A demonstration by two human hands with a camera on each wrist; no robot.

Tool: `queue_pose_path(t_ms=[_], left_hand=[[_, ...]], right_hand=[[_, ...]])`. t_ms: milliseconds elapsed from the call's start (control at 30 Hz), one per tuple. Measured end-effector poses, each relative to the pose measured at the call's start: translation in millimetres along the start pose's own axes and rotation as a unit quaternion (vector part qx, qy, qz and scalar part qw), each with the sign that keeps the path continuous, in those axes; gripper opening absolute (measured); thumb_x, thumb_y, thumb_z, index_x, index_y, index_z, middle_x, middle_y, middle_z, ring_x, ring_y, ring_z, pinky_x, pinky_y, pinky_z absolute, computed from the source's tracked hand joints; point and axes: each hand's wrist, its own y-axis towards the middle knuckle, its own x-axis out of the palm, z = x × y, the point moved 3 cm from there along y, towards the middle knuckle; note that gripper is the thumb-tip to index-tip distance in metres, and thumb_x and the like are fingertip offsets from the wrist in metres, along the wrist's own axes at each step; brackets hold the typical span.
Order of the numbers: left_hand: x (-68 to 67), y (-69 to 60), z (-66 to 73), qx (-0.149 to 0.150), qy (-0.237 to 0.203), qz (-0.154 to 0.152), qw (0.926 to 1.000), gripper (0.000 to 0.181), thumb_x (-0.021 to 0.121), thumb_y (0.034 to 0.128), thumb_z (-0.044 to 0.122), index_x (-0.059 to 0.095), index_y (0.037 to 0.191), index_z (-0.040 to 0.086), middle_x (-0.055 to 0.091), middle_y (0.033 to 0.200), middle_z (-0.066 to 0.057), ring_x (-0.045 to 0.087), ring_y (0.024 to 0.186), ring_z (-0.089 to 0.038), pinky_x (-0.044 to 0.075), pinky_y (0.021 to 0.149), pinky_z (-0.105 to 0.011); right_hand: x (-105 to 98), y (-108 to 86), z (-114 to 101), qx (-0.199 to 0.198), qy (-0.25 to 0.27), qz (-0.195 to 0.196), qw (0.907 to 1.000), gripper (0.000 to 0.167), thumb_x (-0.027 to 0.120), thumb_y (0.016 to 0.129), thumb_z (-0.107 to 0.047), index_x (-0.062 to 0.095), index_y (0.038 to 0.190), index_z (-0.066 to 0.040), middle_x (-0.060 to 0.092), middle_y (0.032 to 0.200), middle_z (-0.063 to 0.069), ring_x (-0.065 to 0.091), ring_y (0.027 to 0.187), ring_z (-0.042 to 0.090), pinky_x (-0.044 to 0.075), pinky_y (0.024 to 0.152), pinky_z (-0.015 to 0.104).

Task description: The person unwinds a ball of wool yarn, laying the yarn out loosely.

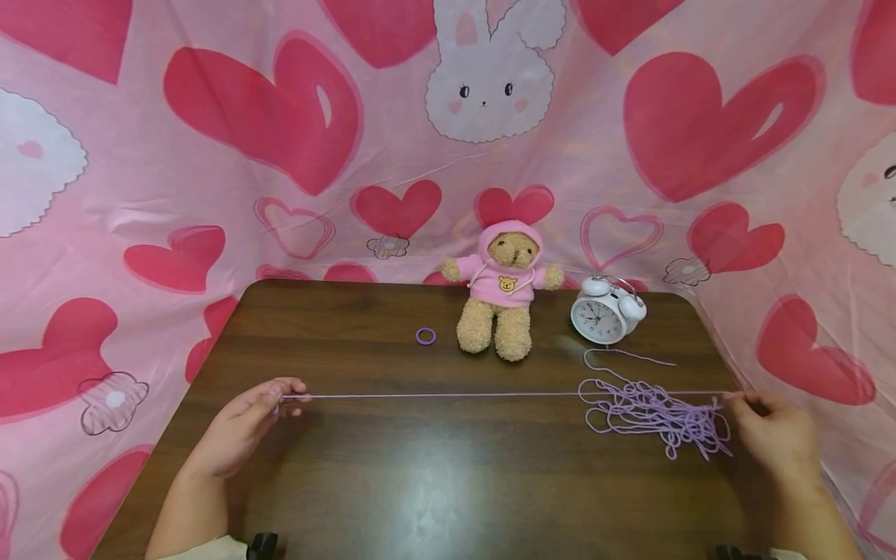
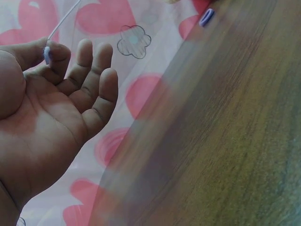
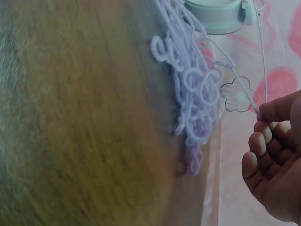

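A thin purple yarn (image 1: pixel 434 395) runs straight and taut across the table between my two hands. My left hand (image 1: pixel 245 424) pinches one end of it between thumb and forefinger; in the left wrist view a short purple tail (image 2: pixel 47 55) pokes out of the pinch, and the other fingers are loosely bent. On the right, my right hand (image 1: pixel 780 432) pinches the yarn between thumb and fingertips. Beside that hand lies a loose, tangled heap of purple yarn (image 1: pixel 654 416), which the right wrist view also shows, with a strand leading up to the fingertips (image 3: pixel 264 126).
A teddy bear (image 1: pixel 500 292) in a pink hoodie sits at the back of the dark wooden table (image 1: pixel 392 482). To its right stands a white alarm clock (image 1: pixel 605 311); to its left lies a small purple ring (image 1: pixel 425 336). Pink heart-patterned cloth (image 1: pixel 392 140) hangs around the table.
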Motion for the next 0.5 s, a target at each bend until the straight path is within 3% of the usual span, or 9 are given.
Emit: queue_pose_path(t_ms=[67,167,300,500], left_hand=[[-0.6,-0.2,-0.2,-0.007,0.008,0.009,0.9999,0.035,0.028,0.1135,0.005,0.051,0.130,-0.016,0.060,0.128,-0.005,0.064,0.114,-0.012,0.050,0.097,-0.022],[-0.5,0.2,-0.7,-0.018,0.017,0.021,0.9995,0.037,0.029,0.1140,0.007,0.045,0.129,-0.023,0.062,0.125,-0.003,0.065,0.113,-0.012,0.051,0.096,-0.022],[1.3,1.1,-2.6,-0.033,0.032,0.026,0.9986,0.038,0.031,0.1144,0.010,0.046,0.128,-0.021,0.064,0.124,0.002,0.065,0.113,-0.015,0.050,0.095,-0.022],[5.9,5.3,-7.1,-0.035,0.059,0.036,0.9970,0.036,0.034,0.1139,0.009,0.052,0.126,-0.019,0.066,0.121,0.006,0.066,0.111,-0.016,0.051,0.093,-0.021]], right_hand=[[2,1.3,4,-0.003,-0.007,0.000,1.0000,0.034,0.066,0.096,-0.029,0.076,0.101,0.003,0.076,0.080,0.011,0.032,0.067,-0.026,0.039,0.058,0.024],[5,1.7,8,0.008,-0.012,-0.014,0.9998,0.034,0.068,0.096,-0.031,0.077,0.101,0.002,0.076,0.080,0.009,0.038,0.067,-0.021,0.040,0.058,0.024],[12,2.9,10,-0.005,-0.036,-0.062,0.9974,0.037,0.068,0.097,-0.031,0.075,0.104,0.005,0.076,0.086,0.015,0.058,0.072,0.003,0.042,0.060,0.028],[21,4.7,9,-0.050,-0.077,-0.137,0.9864,0.043,0.065,0.099,-0.036,0.072,0.108,0.006,0.073,0.097,0.026,0.067,0.085,0.038,0.046,0.068,0.041]])
